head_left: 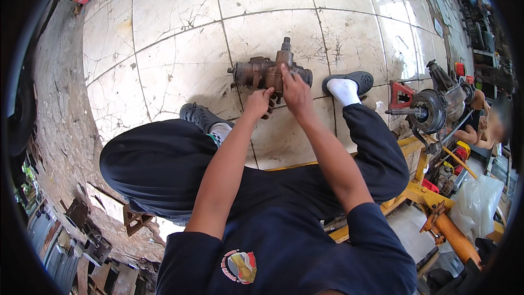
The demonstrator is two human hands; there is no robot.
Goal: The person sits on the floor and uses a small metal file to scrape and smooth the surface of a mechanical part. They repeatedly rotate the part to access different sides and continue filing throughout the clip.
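Note:
A rusty brown steering gearbox (263, 72) lies on the tiled floor between my feet. Its splined shaft (286, 44) points away from me. My left hand (259, 102) is closed at the near edge of the housing, thumb on top and the other fingers curled below. On the right part of the housing rests my right hand (296, 94), its index finger stretched along the metal and the others bent against it. Part of the gearbox is hidden under both hands.
My shoes (357, 81) stand either side of the gearbox. To the right are a red stand (402, 95), a greasy axle-like assembly with a round drum (428, 110), a yellow metal frame (420, 191) and a person (488, 125). Metal scraps (90, 232) lie lower left.

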